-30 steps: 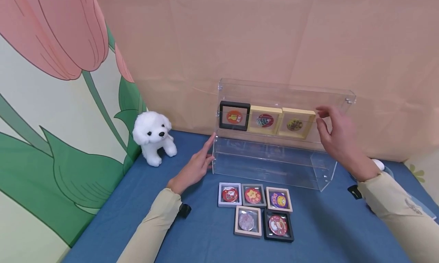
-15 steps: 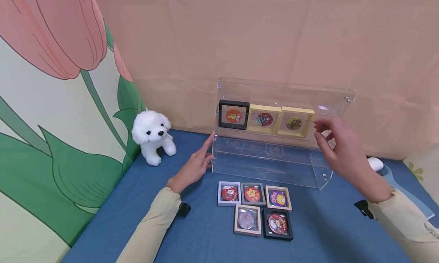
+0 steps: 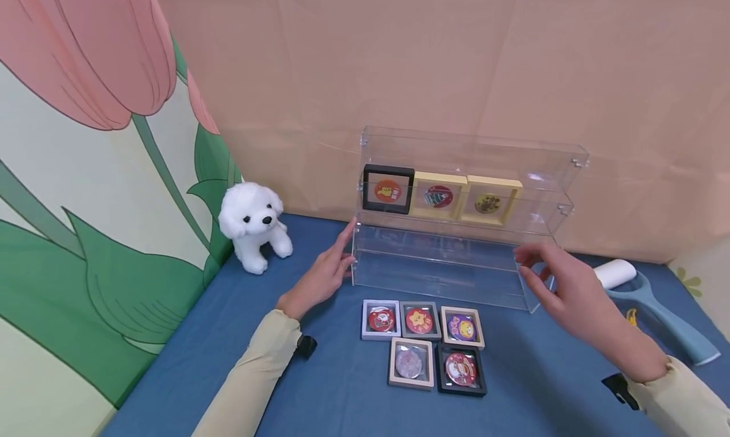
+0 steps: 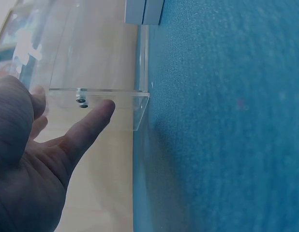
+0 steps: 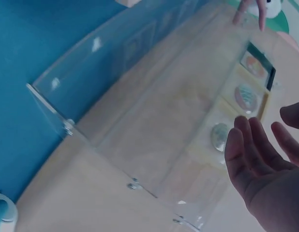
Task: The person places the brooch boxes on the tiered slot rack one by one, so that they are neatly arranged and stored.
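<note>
A clear acrylic display rack [image 3: 439, 282] stands on the blue cloth. On its upper shelf, from the left, are a black-framed badge [image 3: 388, 190] and two cream-framed badges, one with a green and red picture [image 3: 438, 197], the other with a yellow picture [image 3: 489, 201]. My left hand [image 3: 322, 275] touches the rack's left side with straight fingers; the left wrist view shows this hand [image 4: 48, 159] at the clear side panel. Near the rack's right end hovers my right hand [image 3: 570, 291], fingers loosely bent and holding nothing. In the right wrist view that hand [image 5: 270, 169] is empty too.
In front of the rack lie several framed badges, among them a white-framed one [image 3: 365, 326] and a black-framed one [image 3: 478, 386]. A white plush dog [image 3: 251, 225] sits at left. Behind my right wrist are a light-blue handled tool [image 3: 678, 326] and a white roll [image 3: 614, 274].
My right hand has moved down and away from the yellow-picture badge on the upper shelf, to the rack's lower right. My left hand stays at the rack's left side.
</note>
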A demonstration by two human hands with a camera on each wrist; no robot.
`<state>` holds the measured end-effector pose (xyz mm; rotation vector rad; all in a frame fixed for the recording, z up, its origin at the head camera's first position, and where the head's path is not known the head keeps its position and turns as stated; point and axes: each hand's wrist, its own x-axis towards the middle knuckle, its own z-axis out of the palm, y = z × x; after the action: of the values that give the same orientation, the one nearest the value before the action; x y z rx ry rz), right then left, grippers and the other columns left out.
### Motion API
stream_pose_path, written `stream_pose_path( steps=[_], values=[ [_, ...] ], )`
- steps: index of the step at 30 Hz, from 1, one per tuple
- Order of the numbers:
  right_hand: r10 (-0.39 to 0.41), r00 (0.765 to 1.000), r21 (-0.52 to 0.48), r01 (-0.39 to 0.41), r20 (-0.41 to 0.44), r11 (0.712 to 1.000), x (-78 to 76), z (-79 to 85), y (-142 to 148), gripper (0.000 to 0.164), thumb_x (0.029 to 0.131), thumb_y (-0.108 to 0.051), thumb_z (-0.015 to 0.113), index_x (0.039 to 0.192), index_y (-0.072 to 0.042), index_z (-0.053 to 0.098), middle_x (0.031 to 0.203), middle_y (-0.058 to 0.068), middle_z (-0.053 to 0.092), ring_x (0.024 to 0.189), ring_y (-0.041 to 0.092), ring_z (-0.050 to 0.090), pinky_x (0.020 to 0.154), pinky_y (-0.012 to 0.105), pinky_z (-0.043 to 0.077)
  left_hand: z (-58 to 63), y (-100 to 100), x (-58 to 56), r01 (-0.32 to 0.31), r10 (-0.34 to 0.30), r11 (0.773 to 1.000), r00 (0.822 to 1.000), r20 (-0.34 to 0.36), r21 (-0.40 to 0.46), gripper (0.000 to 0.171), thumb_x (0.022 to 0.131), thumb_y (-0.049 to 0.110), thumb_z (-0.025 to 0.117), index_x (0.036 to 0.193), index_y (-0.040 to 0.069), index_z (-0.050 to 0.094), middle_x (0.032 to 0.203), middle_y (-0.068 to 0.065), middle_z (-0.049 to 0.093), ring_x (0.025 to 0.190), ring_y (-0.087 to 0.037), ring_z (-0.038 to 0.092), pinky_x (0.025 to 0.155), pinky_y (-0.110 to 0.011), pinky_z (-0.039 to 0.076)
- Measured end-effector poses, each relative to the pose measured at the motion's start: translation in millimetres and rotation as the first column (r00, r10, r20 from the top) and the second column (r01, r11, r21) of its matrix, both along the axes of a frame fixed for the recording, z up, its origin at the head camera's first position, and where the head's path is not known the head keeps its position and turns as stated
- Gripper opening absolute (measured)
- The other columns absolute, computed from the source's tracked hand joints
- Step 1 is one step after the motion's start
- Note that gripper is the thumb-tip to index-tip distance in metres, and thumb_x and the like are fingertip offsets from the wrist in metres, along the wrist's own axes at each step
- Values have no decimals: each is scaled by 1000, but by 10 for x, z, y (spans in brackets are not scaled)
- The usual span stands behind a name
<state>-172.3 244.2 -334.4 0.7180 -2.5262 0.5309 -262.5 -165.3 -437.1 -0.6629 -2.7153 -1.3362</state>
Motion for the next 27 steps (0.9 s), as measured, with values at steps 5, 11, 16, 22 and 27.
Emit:
stream_pose_path(
  steps=[5, 11, 16, 22, 27],
  values=[
    [11, 998, 17, -12, 55, 1000, 50, -121, 44, 38, 88, -3, 76, 122, -7, 61, 108, 2, 66, 90, 13, 59, 64, 22, 54, -9, 9, -11, 8, -8, 1000, 1000, 0, 8, 95, 104, 2, 53, 156, 56, -5, 168, -3, 17, 122, -31, 61, 88, -38, 59],
    [45, 992, 31, -49, 116, 998, 136, -318, 98, 39, 88, -5, 78, 122, -11, 61, 109, -4, 64, 88, 7, 56, 66, 24, 56, -15, 6, -16, 7, -6, 1000, 1000, -4, 8, 95, 104, 2, 53, 156, 56, -6, 168, -3, 16, 122, -32, 61, 88, -38, 59],
    [20, 976, 26, -27, 217, 999, 215, -481, 153, 38, 90, -13, 79, 123, -14, 61, 111, -5, 64, 88, 5, 56, 67, 23, 55, -11, 6, -18, 8, -8, 1000, 1000, -6, 4, 95, 104, 3, 53, 157, 55, -6, 168, -5, 17, 122, -32, 61, 88, -37, 59],
    [-38, 933, 32, 29, 359, 999, 240, -670, 261, 40, 90, -22, 79, 125, -12, 61, 111, -1, 64, 88, 10, 57, 67, 25, 55, -16, 1, -23, 9, -9, 1000, 1000, -6, 13, 96, 104, 2, 54, 156, 56, -5, 168, -4, 17, 121, -31, 61, 88, -38, 59],
    [-34, 917, 32, 23, 396, 999, 224, -845, 380, 46, 89, -24, 80, 128, -9, 61, 113, 1, 64, 91, 16, 59, 67, 27, 55, -24, 7, -23, 2, -2, 1000, 1000, -6, 6, 96, 104, 2, 54, 156, 56, -6, 168, -3, 17, 121, -31, 61, 88, -38, 59]
  ],
)
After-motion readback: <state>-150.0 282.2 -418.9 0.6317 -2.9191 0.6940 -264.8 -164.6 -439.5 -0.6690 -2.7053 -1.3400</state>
